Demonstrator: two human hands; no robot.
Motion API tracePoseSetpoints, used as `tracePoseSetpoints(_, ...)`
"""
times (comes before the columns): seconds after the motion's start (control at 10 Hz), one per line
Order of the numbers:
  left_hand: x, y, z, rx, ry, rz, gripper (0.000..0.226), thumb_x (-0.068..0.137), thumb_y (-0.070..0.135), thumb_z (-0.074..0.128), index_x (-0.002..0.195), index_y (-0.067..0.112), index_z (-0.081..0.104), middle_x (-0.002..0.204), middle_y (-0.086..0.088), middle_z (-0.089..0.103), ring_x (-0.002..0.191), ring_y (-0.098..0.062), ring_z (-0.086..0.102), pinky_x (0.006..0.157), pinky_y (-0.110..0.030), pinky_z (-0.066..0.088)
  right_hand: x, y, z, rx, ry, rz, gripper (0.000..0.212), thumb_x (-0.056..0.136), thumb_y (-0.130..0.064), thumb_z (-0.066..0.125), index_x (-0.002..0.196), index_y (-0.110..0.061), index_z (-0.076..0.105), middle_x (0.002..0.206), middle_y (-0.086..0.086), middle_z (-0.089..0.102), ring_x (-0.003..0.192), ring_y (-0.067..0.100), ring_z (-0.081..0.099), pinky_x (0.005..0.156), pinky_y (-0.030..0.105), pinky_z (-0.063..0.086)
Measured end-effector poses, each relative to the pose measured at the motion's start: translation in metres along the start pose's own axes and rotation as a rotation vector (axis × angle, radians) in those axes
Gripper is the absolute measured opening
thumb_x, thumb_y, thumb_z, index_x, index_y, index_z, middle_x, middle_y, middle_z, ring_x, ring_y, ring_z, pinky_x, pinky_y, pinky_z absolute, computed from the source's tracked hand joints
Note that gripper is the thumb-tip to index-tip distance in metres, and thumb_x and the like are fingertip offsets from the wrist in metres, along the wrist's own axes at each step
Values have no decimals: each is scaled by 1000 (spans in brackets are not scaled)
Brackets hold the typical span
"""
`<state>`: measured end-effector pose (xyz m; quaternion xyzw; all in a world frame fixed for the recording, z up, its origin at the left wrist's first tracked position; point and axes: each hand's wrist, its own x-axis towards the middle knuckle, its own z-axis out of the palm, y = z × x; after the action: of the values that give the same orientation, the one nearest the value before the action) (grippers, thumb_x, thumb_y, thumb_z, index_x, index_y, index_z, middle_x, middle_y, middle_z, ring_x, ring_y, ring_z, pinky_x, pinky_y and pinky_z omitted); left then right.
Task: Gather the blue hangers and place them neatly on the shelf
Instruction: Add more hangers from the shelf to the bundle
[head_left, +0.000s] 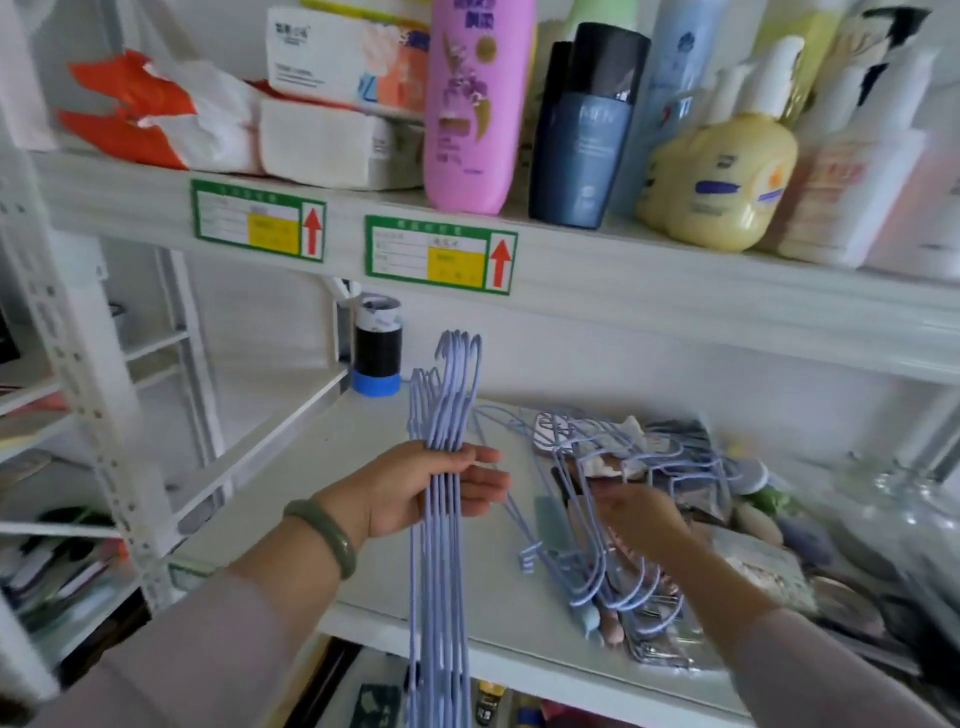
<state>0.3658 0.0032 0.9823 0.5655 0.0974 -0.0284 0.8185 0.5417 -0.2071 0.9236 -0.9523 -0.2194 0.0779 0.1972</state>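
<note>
Left hand (415, 493), fingers (480, 486) closed around a bundle of thin blue wire hangers (441, 519) held upright before the white shelf (322, 457), hooks topmost. Right hand (639, 519) reaches into a tangled pile of loose blue hangers (613, 452) lying on the shelf; its finger spread cannot be told. Upper shelf: smooth pink bottle (475, 104), dark blue bottle (587, 124), yellow pump bottle (727, 176). Green-bordered labels (441, 254) with red arrows; text illegible.

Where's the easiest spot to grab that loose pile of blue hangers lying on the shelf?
Probably the hooks of the loose hangers: they bunch together at the shelf's front edge, pointing toward the person. The right hand can come from above and close its fingers around them.
</note>
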Motion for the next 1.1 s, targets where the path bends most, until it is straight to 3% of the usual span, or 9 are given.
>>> tracePoseSetpoints(0.3, 51, 2, -4, 37, 9, -78, 30, 94, -1, 35, 97, 2, 64, 77, -8, 78, 69, -16, 75, 58, -25, 59, -8, -19, 40, -73, 73, 154, 24, 91, -16, 45, 100, -9, 66, 102, 7, 70, 103, 25, 59, 90, 34, 48)
tracePoseSetpoints(0.4, 61, 1, -8, 27, 25, -76, 31, 93, -5, 33, 101, 0, 63, 80, -9, 77, 72, -17, 75, 64, -25, 60, -5, -20, 42, 169, 60, 244, 26, 90, -25, 44, 72, -13, 58, 80, 3, 65, 79, 18, 63, 68, 28, 52)
tracePoseSetpoints(0.5, 72, -1, -13, 36, 46, -70, 32, 92, -7, 35, 115, -7, 57, 91, -14, 74, 81, -21, 73, 76, -28, 59, -22, -35, 41, 340, 29, 187, 39, 94, -22, 39, 56, -17, 44, 62, 4, 52, 56, 18, 49, 53, 26, 37)
tracePoseSetpoints(0.6, 79, -3, -12, 74, 81, -73, 35, 91, -7, 37, 122, -7, 51, 100, -14, 69, 90, -23, 68, 80, -29, 57, -57, -54, 44, 361, 118, 63, 42, 96, -27, 40, 56, -14, 42, 58, 5, 49, 57, 20, 45, 56, 31, 30)
tracePoseSetpoints(0.7, 86, -4, -7, 73, 105, -71, 36, 89, -7, 43, 124, -5, 51, 100, -14, 69, 89, -24, 67, 77, -29, 58, -86, -66, 52, 373, 97, -51, 39, 95, -31, 42, 61, -13, 45, 51, 0, 42, 48, 9, 41, 57, 35, 32)
tracePoseSetpoints(0.8, 92, -2, -7, -87, 92, -89, 31, 90, -5, 35, 114, -3, 55, 88, -17, 75, 79, -26, 73, 69, -33, 61, -102, -71, 56, 225, 44, -182, 33, 95, -38, 33, 75, -18, 50, 62, 4, 47, 65, 15, 51, 68, 35, 39)
tracePoseSetpoints(0.9, 94, 1, -4, -190, 92, -64, 26, 93, 1, 37, 95, -1, 63, 68, -12, 75, 61, -19, 74, 58, -29, 61, -103, -70, 52, 224, -28, -228, 40, 96, -44, 26, 76, -20, 52, 67, 4, 50, 68, 15, 52, 62, 31, 33)
tracePoseSetpoints(1.0, 95, 2, -3, -198, 131, -18, 26, 96, 7, 41, 86, 1, 64, 58, -7, 73, 53, -13, 71, 51, -23, 58, -69, -48, 51, 239, 186, -124, 54, 83, -62, 11, 58, -26, 42, 54, -3, 45, 52, 10, 45, 49, 23, 32)
tracePoseSetpoints(1.1, 96, 1, -5, -244, 116, -32, 28, 97, 7, 38, 87, 0, 63, 63, -9, 75, 57, -14, 73, 54, -24, 60, -23, -19, 48, -50, 240, 52, 32, 93, -34, 37, 88, -16, 63, 88, 4, 67, 80, 21, 63, 67, 27, 48)
